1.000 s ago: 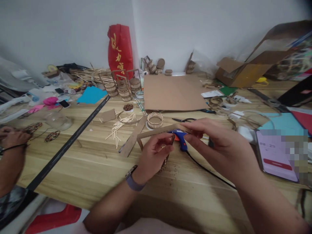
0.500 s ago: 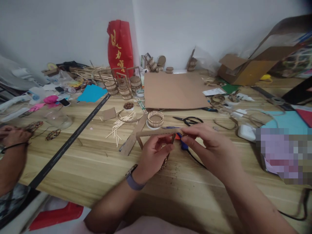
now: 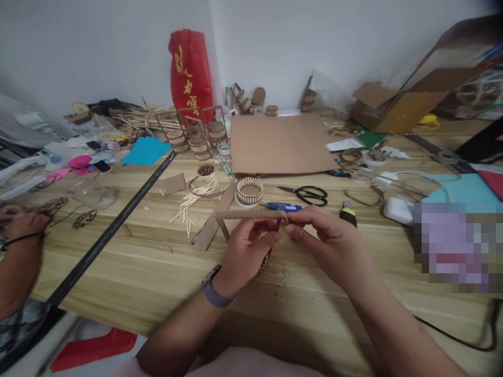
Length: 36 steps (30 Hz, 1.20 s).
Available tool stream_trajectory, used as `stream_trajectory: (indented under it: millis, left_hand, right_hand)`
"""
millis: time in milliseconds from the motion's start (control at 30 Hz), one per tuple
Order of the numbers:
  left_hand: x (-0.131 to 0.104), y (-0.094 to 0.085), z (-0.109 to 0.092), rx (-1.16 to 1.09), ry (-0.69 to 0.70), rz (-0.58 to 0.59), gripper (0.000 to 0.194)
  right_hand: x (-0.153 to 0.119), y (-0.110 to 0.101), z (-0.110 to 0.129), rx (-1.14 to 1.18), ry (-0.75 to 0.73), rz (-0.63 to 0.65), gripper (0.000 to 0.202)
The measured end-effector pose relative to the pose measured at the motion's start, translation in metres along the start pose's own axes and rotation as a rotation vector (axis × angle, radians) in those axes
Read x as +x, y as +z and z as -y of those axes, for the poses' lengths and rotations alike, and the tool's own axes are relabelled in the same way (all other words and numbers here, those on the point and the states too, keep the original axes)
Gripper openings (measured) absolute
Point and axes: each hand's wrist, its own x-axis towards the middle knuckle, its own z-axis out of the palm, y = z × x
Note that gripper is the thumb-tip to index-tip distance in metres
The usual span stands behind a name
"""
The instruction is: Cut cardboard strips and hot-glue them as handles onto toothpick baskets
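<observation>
My left hand is closed around a side post of a small basket's brown rectangular handle frame; the basket body below is mostly hidden behind that hand. At the frame's right corner, my right hand pinches the end of the brown strip that covers the top bar, and the end bends down there. Just behind the fingers lies a blue tool. Beyond the frame, a round ring of light and dark sticks sits on a white roll.
Black scissors and a yellow-black cutter lie behind my right hand. Loose sticks and a cardboard sheet are farther back. At the far left are another person's hands. A phone-like pixelated patch is at right.
My right fingers have moved slightly left and down at the frame's corner, and the strip's end now bends down. The yellow-black cutter has come into sight behind my right hand.
</observation>
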Motion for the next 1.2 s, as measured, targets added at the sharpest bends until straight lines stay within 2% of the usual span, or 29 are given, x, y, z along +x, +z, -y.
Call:
stream_trajectory:
  millis: [300,467,700,1200]
  left_hand:
    - [-0.0006,0.0007,0.0003,-0.027,0.005,0.006,0.022]
    - [-0.0005,0.0009,0.0010,-0.024,0.002,0.002,0.022]
    - [-0.0003,0.0021,-0.0010,-0.025,-0.030,-0.004,0.022]
    - [0.0001,0.0013,0.0010,-0.017,-0.023,0.003,0.024]
  right_hand:
    - [-0.0020,0.0051,-0.0021,0.060,0.070,-0.032,0.010]
    - [-0.0014,0.0039,-0.0015,0.135,0.125,-0.004,0.009]
    - [0.0044,0.0011,0.0025,0.179,0.077,0.007,0.010]
    - [0.0032,0.0020,0.0026,0.138,0.107,0.010,0.009]
